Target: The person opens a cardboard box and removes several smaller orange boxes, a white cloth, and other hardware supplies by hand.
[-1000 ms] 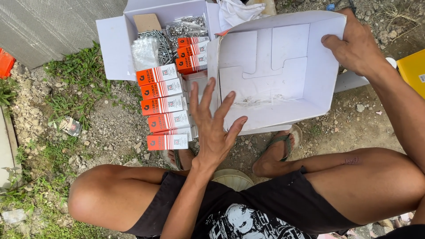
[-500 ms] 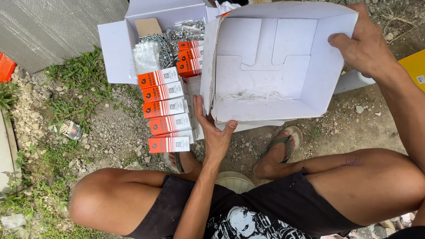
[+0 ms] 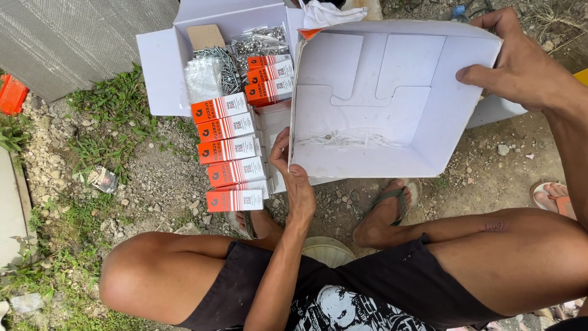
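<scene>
I hold a large white cardboard box (image 3: 398,73) tilted up with its open side toward me. My left hand (image 3: 294,178) grips its lower left corner. My right hand (image 3: 520,64) grips its upper right edge. A few small loose screws lie inside on the box's bottom wall. To the left, several orange-and-white small boxes (image 3: 229,150) lie in a row on the ground.
A second open white box (image 3: 165,67) at the back holds bags of screws (image 3: 257,43), a brown card and more orange boxes. My knees and sandalled feet (image 3: 386,211) are below. Another person's foot (image 3: 554,196) is at the right. Gravel, grass, an orange object (image 3: 11,93) far left.
The white box has been lifted and tilted more upright. My left hand moved from flat under its middle to gripping the lower left corner. My right hand stayed on the upper right edge.
</scene>
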